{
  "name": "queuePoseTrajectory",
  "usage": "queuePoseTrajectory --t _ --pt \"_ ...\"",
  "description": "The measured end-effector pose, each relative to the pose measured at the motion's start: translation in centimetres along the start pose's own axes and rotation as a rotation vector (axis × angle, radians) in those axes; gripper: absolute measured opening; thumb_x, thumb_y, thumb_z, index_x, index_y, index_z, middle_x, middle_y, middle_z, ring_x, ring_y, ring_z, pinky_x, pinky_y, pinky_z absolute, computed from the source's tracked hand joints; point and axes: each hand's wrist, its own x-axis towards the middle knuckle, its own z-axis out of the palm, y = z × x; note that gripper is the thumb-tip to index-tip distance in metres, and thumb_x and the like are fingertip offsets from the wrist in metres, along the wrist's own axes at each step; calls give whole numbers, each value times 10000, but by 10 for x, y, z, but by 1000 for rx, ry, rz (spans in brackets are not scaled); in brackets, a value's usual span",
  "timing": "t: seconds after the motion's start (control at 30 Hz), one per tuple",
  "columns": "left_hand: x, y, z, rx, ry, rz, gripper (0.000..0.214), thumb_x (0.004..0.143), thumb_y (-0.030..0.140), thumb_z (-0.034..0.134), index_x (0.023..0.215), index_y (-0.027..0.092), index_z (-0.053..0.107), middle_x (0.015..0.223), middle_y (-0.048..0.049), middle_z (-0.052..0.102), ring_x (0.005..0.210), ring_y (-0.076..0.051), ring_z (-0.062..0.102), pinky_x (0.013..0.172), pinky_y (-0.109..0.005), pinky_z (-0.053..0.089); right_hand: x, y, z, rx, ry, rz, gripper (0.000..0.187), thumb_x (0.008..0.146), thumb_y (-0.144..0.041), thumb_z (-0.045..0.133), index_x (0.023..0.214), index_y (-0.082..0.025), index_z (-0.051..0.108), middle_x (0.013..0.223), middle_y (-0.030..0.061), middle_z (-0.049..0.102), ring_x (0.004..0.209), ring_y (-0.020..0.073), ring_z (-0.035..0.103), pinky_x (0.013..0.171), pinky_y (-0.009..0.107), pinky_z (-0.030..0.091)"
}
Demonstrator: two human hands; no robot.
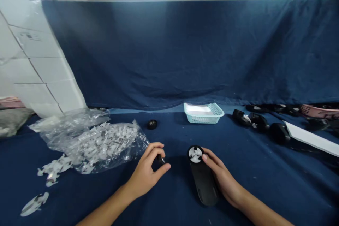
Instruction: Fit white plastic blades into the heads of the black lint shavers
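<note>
My left hand (148,169) is curled, its fingertips pinching a small dark part (160,159) just above the blue cloth. My right hand (221,176) grips the side of a long black handle-shaped body (203,183) lying on the cloth. A round head with a white fan-like wheel (195,154) sits at the body's far end, and my right fingertips touch it. The two hands are a short way apart, the small part between them.
A clear plastic bag (97,141) of small white pieces lies at the left, with several loose pieces (53,169) near it. A small black ring (152,124), a light-blue basket (203,113), several black bodies (259,123) and a white strip (309,137) lie further back.
</note>
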Motion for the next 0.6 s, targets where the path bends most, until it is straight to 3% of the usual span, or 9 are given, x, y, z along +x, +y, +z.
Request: queuePoseTrajectory --t 0.17,0.43,0.6 --pt "-6 -15 8 -4 18 32 261 808 188 667 712 198 424 1180 -80 537 1115 -241 575 929 -421 497 0 -1 2 -76 -21 3 410 818 -523 648 1170 -312 632 1184 17 693 1200 298 560 1056 445 368" --pt "-10 -15 12 -8 -8 55 253 793 211 671 705 206 434 1184 -95 571 1040 -255 622 861 -430 549 20 15 -2 -32 -17 -61 441 723 -601 685 1039 -294 671 987 33 742 1012 306 656 978 460 413" --pt "-8 -17 11 13 -11 45 240 776 193 676 715 206 444 1135 -86 587 1012 -250 624 828 -422 556 20 17 -2 -38 1 -50 439 724 -592 683 1042 -290 672 1015 44 736 1032 313 650 974 469 423"
